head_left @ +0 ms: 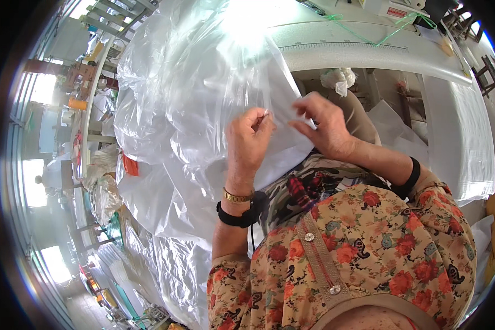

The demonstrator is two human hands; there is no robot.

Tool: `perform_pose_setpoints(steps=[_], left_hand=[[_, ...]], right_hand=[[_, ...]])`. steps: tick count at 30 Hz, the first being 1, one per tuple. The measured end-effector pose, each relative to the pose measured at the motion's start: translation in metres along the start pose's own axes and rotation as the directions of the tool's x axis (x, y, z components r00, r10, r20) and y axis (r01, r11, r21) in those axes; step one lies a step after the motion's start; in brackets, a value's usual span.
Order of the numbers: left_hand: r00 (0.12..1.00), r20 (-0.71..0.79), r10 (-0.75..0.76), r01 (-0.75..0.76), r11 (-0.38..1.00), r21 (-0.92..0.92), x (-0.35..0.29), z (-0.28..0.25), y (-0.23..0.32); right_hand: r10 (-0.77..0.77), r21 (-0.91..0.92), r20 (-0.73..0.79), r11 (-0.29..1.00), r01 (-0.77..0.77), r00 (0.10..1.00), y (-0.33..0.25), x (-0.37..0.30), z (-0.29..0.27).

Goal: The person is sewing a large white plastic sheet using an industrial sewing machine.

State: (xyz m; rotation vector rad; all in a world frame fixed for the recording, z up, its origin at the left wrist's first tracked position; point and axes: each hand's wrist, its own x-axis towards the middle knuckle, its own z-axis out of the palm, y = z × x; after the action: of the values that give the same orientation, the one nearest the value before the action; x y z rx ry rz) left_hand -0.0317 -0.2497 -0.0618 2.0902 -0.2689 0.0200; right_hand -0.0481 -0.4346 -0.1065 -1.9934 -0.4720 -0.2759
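Note:
A large sheet of clear, shiny plastic film drapes over the work surface and hangs down in front of me and to my left. My left hand is closed in a pinch on the film, and creases run away from its fingertips. Just right of it, over the film's right edge, my right hand is raised with thumb and fingers apart, slightly smeared by motion. I see nothing in its grasp. A strong glare washes out the film's far part.
A white table edge with a printed ruler scale runs across the far right, and green string lies on it. Stacked white plastic sheets hang at the right. Under the table is a crumpled white bundle. An orange spool stands far left.

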Motion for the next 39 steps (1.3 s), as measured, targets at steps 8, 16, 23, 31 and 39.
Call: perform_pose_setpoints(steps=[8,16,23,31,39], left_hand=[[0.998,-0.044,0.042,-0.050,0.978,-0.204,-0.006,0.012,0.006],[0.970,-0.061,0.235,-0.229,0.970,0.084,-0.004,0.006,0.014],[0.983,-0.017,0.180,-0.176,0.975,0.136,-0.011,0.003,0.016],[0.960,-0.161,0.230,-0.172,0.935,0.310,-0.015,-0.023,0.041],[0.942,0.166,0.291,-0.333,0.766,0.550,-0.011,-0.017,0.061]], right_hand=[[0.174,-0.026,0.084,0.985,-0.172,0.981,0.020,-0.012,0.005],[-0.063,0.080,0.356,0.996,0.037,0.932,-0.030,-0.010,0.007],[-0.400,-0.013,0.417,0.895,0.446,0.816,-0.029,-0.011,0.023],[0.353,0.343,-0.137,0.894,-0.290,0.925,0.026,0.040,0.055],[-0.262,0.999,0.039,-0.006,-0.042,0.964,-0.041,0.045,0.179]])
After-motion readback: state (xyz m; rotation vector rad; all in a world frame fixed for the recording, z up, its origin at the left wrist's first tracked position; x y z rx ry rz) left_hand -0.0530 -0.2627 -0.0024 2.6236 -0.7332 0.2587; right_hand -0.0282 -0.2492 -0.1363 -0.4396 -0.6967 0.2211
